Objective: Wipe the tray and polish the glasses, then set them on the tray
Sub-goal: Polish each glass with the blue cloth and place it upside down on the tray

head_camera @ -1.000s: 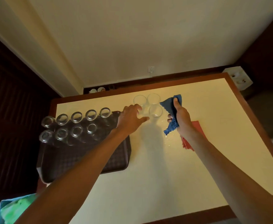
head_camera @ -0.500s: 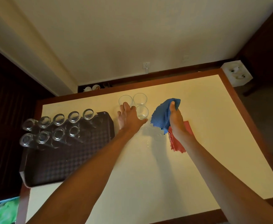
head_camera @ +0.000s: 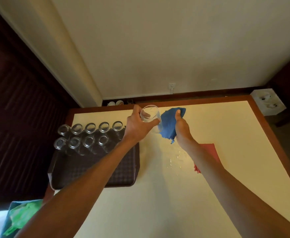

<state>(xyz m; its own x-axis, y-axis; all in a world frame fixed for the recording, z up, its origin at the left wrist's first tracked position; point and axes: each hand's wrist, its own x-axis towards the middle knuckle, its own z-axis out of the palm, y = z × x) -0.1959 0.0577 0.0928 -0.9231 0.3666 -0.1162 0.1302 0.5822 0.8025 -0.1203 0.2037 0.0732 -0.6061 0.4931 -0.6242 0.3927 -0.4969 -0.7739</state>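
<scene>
My left hand [head_camera: 138, 125] grips a clear glass [head_camera: 149, 113], lifted above the far part of the table with its mouth tilted toward me. Right beside it, my right hand [head_camera: 182, 127] holds a blue cloth [head_camera: 169, 123] that hangs down between thumb and fingers, close to the glass. A dark checked tray [head_camera: 96, 170] lies on the table's left side. Several glasses [head_camera: 90, 127] stand on its far half in two rows. The other loose glasses on the table are hidden behind my hands.
A red cloth [head_camera: 209, 150] lies on the cream table [head_camera: 158, 203] under my right forearm, beside wet glints. A white block [head_camera: 268, 103] sits off the far right corner. A green bag [head_camera: 20, 217] in a bin is at the lower left.
My left hand closed on one of the loose glasses and lifted it off the table. The right hand with the blue cloth moved in toward it.
</scene>
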